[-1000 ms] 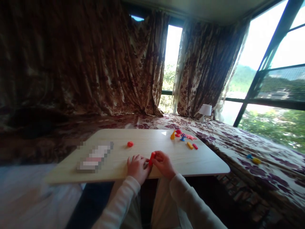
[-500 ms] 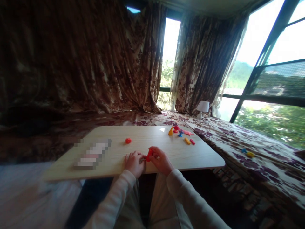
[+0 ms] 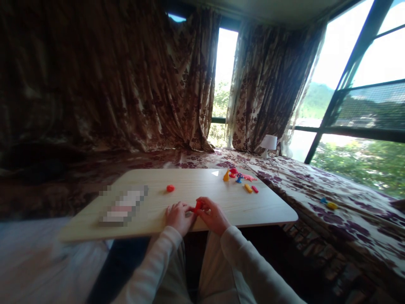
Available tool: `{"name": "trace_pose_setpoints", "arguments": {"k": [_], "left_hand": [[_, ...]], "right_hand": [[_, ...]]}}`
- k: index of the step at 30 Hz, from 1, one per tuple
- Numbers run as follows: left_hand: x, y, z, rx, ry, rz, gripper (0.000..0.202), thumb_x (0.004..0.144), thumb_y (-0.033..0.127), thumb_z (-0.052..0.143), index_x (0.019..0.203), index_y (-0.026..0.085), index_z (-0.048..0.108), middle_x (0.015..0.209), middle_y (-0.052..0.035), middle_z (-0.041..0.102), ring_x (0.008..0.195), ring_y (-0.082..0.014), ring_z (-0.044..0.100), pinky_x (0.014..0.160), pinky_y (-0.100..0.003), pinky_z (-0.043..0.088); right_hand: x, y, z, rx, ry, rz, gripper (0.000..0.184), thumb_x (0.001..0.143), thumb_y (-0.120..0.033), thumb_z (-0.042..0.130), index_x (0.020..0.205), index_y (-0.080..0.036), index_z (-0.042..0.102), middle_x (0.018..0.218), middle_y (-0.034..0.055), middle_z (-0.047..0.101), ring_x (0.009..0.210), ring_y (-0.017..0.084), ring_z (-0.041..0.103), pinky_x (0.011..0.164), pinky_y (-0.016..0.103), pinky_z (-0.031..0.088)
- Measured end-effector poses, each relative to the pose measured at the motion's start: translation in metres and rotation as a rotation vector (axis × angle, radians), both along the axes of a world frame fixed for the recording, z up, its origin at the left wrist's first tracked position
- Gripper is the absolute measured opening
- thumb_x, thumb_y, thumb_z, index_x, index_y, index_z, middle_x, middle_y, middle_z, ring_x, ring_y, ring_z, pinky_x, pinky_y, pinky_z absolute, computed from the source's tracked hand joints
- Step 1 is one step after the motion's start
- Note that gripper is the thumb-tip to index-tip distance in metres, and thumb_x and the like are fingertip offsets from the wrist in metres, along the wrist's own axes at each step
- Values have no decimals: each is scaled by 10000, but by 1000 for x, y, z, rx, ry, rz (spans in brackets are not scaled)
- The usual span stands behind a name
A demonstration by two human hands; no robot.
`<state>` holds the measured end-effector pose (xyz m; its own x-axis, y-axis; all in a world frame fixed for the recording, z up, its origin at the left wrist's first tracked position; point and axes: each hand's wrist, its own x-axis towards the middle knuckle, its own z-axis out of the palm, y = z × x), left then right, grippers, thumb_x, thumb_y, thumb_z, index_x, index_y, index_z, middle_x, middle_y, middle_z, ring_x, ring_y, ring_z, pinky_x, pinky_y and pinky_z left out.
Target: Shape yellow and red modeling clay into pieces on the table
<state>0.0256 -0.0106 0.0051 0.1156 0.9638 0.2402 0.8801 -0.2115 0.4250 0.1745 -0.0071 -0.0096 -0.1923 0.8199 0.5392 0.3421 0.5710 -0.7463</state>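
Close to the table's near edge, my two hands meet at a small red piece (image 3: 197, 207) that looks like modelling clay. My right hand (image 3: 213, 214) pinches it between thumb and fingers. From the other side, my left hand (image 3: 179, 217) is closed with its thumb and fingertips against the piece; the contact is partly hidden. A red lump (image 3: 170, 188) rests on the table beyond my left hand. Farther right lie a yellow stick (image 3: 248, 188) and a pinkish-red stick (image 3: 255, 189).
On the pale table (image 3: 152, 228), small figures include a yellow cone-like one (image 3: 226, 175), a spotted blue mushroom (image 3: 239, 177) and a pink flat shape (image 3: 249, 178). A pixelated box-like item (image 3: 122, 207) lies left. A lamp (image 3: 268, 143) stands behind on the flowered cover.
The red piece has turned slightly between my fingers, and my left fingertips have come a little closer to it. The view has shifted slightly; the other things lie as before.
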Motion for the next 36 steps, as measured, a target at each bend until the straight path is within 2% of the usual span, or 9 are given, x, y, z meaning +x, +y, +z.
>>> {"name": "trace_pose_setpoints", "arguments": {"k": [4,7,12,17,21,24,26,31,36], "left_hand": [[0,0,0,4,-7,-5,278,836,431,576,918,176,651,1079,-44,635,1073,-202,541,1008,-466,342],[0,-1,1,6,-15,-11,302,831,449,576,938,177,652,1069,-47,638,1062,-204,547,995,-465,354],[0,-2,2,-7,-46,-33,282,834,380,594,1042,193,628,1096,-43,643,1095,-204,546,1008,-468,353],[1,-2,2,-25,-70,-23,275,840,418,577,968,184,646,1058,-42,656,1104,-208,541,1030,-488,319],[1,-1,2,-7,-88,-20,252,819,414,598,914,189,661,988,-28,676,1068,-205,555,1020,-478,313],[1,0,0,7,-101,-20,217,805,389,611,888,198,668,945,-18,684,1033,-202,565,1012,-471,309],[1,0,-2,13,-109,-17,195,798,371,613,877,202,670,934,-14,686,1028,-201,564,1014,-468,299],[1,1,-4,34,-122,-14,192,786,377,600,880,233,685,980,-11,687,1050,-209,554,1012,-458,281],[3,2,-5,54,-127,19,247,806,446,532,968,340,686,953,12,704,1016,-208,572,968,-417,304]], "right_hand": [[1,1,-2,9,22,-7,350,803,-207,530,1152,-191,557,942,50,680,767,147,638,700,284,517],[1,4,-5,20,38,2,289,822,-227,509,1092,-190,607,979,62,679,773,147,645,689,276,526],[1,9,-9,27,59,12,233,822,-230,523,1018,-184,641,898,48,703,736,154,662,673,277,540],[0,7,-10,64,28,13,216,823,-201,545,1007,-199,658,879,32,701,754,157,658,684,278,538],[3,3,-3,143,-23,-19,335,823,-181,541,1150,-193,613,986,68,673,851,180,638,721,308,534],[6,1,5,228,-65,-41,442,819,-104,461,1240,-194,563,1184,103,600,1054,205,571,874,373,494],[8,0,8,274,-110,-40,517,776,-29,412,1226,-219,582,1238,82,571,1154,205,502,976,405,429],[9,-2,4,299,-211,-61,654,646,59,382,1174,-236,632,1274,69,540,1183,213,453,1006,419,409],[8,-4,0,307,-259,-80,686,635,66,376,1210,-227,609,1269,76,538,1173,209,453,1011,407,411]]}}
